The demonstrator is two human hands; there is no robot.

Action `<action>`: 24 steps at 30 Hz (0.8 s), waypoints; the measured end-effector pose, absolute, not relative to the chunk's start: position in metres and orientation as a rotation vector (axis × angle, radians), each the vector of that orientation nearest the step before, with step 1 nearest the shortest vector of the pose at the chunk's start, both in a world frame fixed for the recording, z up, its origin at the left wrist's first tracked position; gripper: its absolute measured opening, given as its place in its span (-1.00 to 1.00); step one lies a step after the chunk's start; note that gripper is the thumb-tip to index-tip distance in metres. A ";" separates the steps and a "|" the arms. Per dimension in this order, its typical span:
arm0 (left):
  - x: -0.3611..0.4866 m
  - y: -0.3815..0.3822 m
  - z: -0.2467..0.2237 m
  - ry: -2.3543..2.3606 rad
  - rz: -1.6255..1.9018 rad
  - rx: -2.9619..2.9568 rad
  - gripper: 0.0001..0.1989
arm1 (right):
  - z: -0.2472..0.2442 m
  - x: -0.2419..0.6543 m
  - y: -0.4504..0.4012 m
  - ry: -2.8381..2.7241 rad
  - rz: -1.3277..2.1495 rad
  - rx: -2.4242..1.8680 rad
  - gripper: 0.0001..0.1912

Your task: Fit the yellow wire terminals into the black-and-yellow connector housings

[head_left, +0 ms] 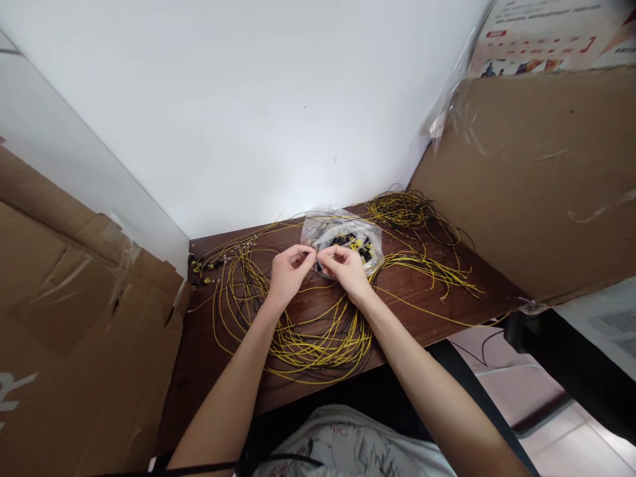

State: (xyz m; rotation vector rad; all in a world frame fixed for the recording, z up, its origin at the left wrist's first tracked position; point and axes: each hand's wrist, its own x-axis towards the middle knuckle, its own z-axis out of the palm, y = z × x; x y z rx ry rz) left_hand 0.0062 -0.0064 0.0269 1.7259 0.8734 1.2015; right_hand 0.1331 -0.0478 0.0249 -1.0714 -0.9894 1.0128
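Note:
My left hand [289, 273] and my right hand [348, 270] meet at the fingertips over the middle of the brown table. Both are pinched, with something small between them that is too tiny to name. Just behind my right hand lies a clear plastic bag [320, 228] with small black and yellow parts [365, 250] in it. Long yellow and black wires [318, 351] curve in a loose loop beneath my wrists. Their ends fan out at the left, beside my left hand, and at the right [427, 265].
A tangled wire coil [397, 207] rests at the back right. Small black and yellow connectors [205, 266] sit at the table's left edge. Cardboard stands on the left [74, 318] and right [527, 179], with a white wall [278, 112] behind. A wire runs over the right front edge.

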 end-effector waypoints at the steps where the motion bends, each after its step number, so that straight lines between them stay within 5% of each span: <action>1: 0.006 -0.006 0.027 0.873 1.202 1.724 -0.84 | 0.025 0.133 -0.048 -0.993 1.013 -1.074 -0.72; 24: 0.008 -0.008 0.031 0.887 1.190 1.612 -0.87 | 0.019 0.135 -0.047 -1.084 0.939 -1.068 -0.74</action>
